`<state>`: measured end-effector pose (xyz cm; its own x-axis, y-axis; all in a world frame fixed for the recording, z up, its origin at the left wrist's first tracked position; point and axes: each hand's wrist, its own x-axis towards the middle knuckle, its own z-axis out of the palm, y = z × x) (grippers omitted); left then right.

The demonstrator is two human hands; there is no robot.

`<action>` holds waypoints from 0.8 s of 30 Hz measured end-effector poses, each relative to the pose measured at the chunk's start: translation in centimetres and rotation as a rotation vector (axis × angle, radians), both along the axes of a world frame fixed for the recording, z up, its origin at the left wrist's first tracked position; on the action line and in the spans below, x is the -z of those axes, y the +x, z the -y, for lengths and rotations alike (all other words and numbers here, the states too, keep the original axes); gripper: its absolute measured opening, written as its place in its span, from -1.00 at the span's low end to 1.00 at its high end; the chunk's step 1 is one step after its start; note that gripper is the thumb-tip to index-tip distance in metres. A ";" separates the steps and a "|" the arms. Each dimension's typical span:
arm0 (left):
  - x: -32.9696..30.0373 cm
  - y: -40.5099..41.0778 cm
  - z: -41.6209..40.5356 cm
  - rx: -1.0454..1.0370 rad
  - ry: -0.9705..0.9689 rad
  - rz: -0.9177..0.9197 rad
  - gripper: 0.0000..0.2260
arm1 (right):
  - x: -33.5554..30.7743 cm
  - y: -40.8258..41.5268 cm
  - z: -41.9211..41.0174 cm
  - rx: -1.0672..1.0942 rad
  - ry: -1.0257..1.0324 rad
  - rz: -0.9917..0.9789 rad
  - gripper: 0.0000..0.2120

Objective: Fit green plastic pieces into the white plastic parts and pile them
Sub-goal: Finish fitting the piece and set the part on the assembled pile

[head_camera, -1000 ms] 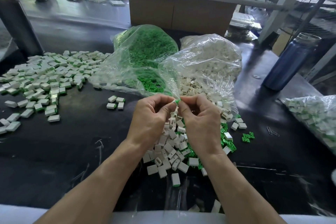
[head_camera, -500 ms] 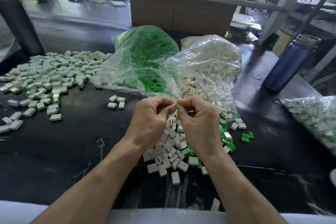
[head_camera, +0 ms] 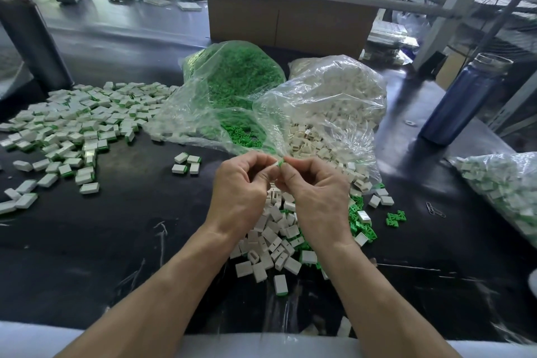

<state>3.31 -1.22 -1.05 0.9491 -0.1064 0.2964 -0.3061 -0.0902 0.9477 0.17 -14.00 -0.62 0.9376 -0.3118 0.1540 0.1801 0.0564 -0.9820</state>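
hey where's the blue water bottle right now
In the head view the blue water bottle stands upright at the far right of the black table, right of the bag of white parts and beyond the paper clip.

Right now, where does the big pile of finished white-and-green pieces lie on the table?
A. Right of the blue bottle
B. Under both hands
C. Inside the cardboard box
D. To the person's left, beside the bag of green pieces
D: the pile of finished pieces spreads over the dark table on the left, next to the bag of green pieces; the hands work at the centre.
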 end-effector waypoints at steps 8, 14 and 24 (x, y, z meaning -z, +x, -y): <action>-0.1 0.0 0.1 -0.003 -0.013 -0.033 -0.90 | 0.4 0.2 0.3 0.041 -0.157 0.042 -0.94; 0.0 0.2 0.0 -0.001 -0.071 -0.113 -0.90 | 1.0 0.5 -0.1 0.139 -0.381 0.095 -0.91; -0.1 0.0 0.2 -0.034 0.010 -0.006 -0.86 | -0.1 0.3 -0.1 -0.002 0.046 -0.043 -0.94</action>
<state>3.34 -1.44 -0.91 0.9540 -0.0767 0.2897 -0.2969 -0.1100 0.9486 0.43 -13.89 -0.55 0.9438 -0.3154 0.0992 0.1377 0.1021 -0.9852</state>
